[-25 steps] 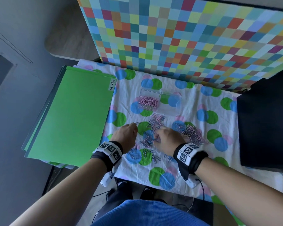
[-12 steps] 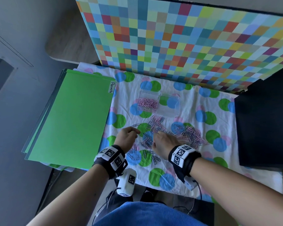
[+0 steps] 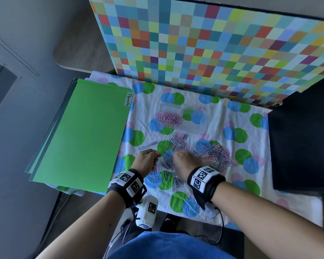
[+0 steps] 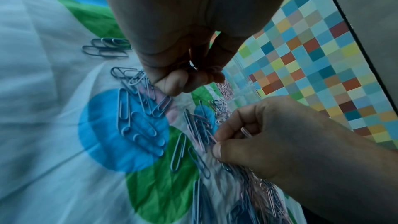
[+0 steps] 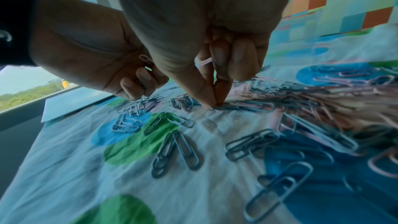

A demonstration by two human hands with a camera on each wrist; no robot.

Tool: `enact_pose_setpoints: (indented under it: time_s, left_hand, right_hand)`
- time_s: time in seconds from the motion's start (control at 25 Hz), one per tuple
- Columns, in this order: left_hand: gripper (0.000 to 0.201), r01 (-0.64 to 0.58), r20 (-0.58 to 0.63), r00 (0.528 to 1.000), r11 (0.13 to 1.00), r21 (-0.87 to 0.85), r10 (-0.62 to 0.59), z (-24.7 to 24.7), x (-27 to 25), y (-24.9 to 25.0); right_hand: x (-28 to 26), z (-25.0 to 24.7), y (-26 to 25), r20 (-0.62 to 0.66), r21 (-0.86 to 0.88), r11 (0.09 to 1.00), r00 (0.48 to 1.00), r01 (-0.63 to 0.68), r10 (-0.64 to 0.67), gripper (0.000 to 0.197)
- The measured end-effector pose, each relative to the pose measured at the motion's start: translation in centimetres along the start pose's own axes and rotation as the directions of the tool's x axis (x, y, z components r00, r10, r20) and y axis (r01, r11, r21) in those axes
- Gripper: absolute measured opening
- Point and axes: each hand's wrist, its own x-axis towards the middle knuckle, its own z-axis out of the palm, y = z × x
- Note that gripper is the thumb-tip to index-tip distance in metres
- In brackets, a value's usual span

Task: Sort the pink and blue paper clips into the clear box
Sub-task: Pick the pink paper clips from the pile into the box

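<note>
A clear two-part box (image 3: 193,126) stands at the back of the spotted cloth. Its left half holds pink paper clips (image 3: 169,118); its right half shows only the cloth through it. In front of it lies a loose pile of pink and blue clips (image 3: 216,156). My left hand (image 3: 155,156) hovers at the pile's left edge, fingers curled round a pink clip (image 5: 145,58). My right hand (image 5: 213,105) pinches thumb to forefinger at a clip on the cloth, with another pink clip (image 5: 205,60) tucked in its curled fingers. Several blue clips (image 4: 140,129) lie apart near the front.
A stack of green folders (image 3: 82,137) labelled "Permits" covers the table's left side. A chequered board (image 3: 213,43) stands upright behind the box. A black object (image 3: 303,137) fills the right. The spotted cloth (image 3: 238,186) runs to the near table edge.
Both hands have stayed over the pile. My right hand has shifted a little to the left, and my left wrist has turned so its camera unit now hangs in view.
</note>
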Motion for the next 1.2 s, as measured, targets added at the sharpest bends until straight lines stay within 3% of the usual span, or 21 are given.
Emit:
enact_pose_setpoints:
  time_s: [0.28,0.48,0.64,0.72,0.88,1.04,1.2]
  left_hand:
    - [0.028,0.014,0.008,1.000,0.998,-0.061,-0.014,0.4,-0.1,0.4]
    - [0.023,0.088,-0.039,0.994,0.957,-0.277,-0.102,0.8,0.2,0.2]
    - [0.025,0.190,0.065,0.981,0.864,-0.467,-0.181,1.3,0.3,0.1]
    - [0.027,0.210,0.156,0.977,0.821,-0.531,-0.148,2.1,0.0,0.4]
    - [0.032,0.189,0.217,0.974,0.778,-0.600,-0.069,3.0,-0.6,1.2]
    - [0.032,0.199,0.254,0.966,0.766,-0.611,-0.048,3.2,-0.2,2.2]
    - [0.029,0.214,0.278,0.960,0.740,-0.637,-0.038,3.3,1.6,4.6]
  right_hand:
    - [0.3,0.1,0.4,0.014,0.185,0.976,0.993,-0.116,0.115,0.015]
    - [-0.2,-0.1,1.1,0.013,0.397,0.901,0.982,-0.176,0.186,0.011]
    - [-0.6,-2.7,0.4,-0.095,0.541,0.840,0.990,-0.037,0.105,0.009]
    - [-0.6,-4.1,-0.5,-0.089,0.487,0.872,0.996,0.047,-0.004,0.012]
    - [-0.6,-5.2,-1.6,-0.031,0.339,0.929,0.988,0.151,-0.149,0.031]
    - [-1.2,-6.4,-1.3,-0.053,0.380,0.908,0.984,0.176,-0.169,0.048]
    - [-2.0,-8.3,0.3,-0.196,0.565,0.805,0.977,0.181,-0.083,0.047]
